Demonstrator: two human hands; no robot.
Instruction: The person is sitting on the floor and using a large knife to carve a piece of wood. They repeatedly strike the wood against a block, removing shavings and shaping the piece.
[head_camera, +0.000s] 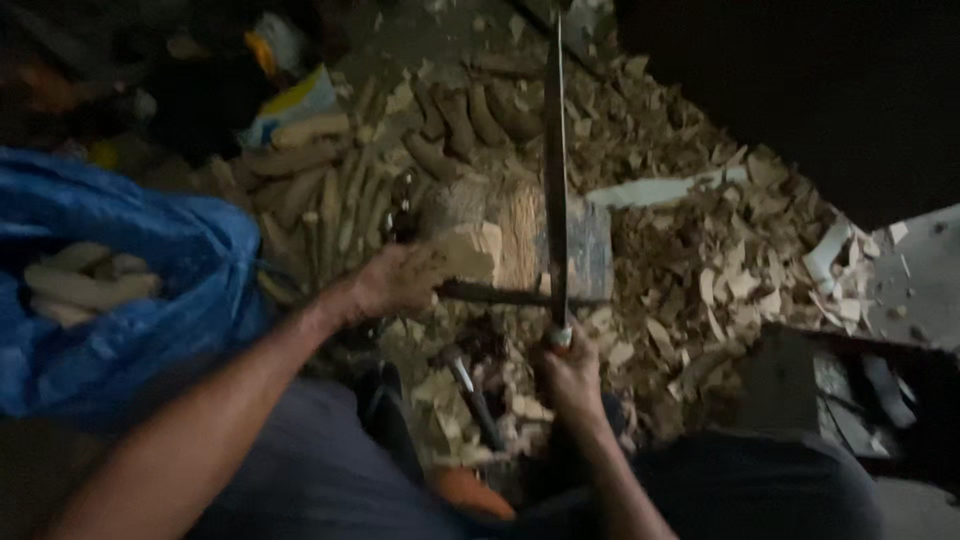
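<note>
Pale wood block (470, 252) sits steadied on the chopping stump (560, 245), your left hand (400, 280) clamped around it, while your right hand (568, 375) grips the long blade (555, 170) raised upright above it.

Head view, looking steeply down, close over lap and floor
</note>
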